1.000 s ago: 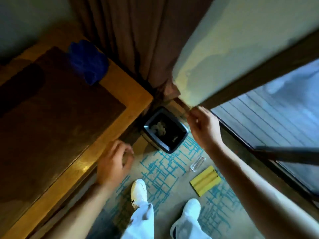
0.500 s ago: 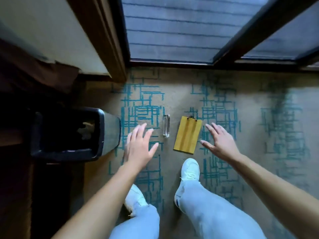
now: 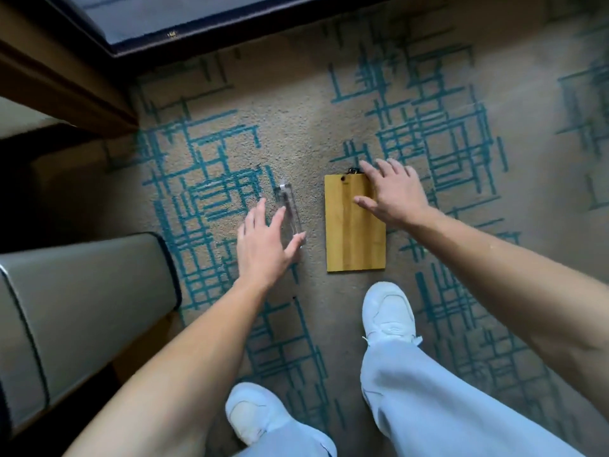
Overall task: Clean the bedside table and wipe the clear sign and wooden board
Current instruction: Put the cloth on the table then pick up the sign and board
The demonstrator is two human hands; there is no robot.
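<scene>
A small clear sign (image 3: 288, 206) lies on the patterned carpet, seen edge-on. Just right of it lies a yellow wooden board (image 3: 352, 239) with a dark loop at its far end. My left hand (image 3: 265, 244) hovers over the near end of the clear sign, fingers spread, holding nothing. My right hand (image 3: 393, 192) is spread over the board's upper right corner, fingers apart; I cannot tell if it touches. The bedside table is out of view.
A grey bin (image 3: 82, 311) with a dark rim stands at the left. A dark glass-door frame (image 3: 211, 31) runs along the top, with a wooden frame (image 3: 62, 84) at upper left. My white shoes (image 3: 389, 311) stand just below the board.
The view has dropped closer to the floor. Both hands have moved forward: the left onto the clear sign's end, the right over the board's top corner.
</scene>
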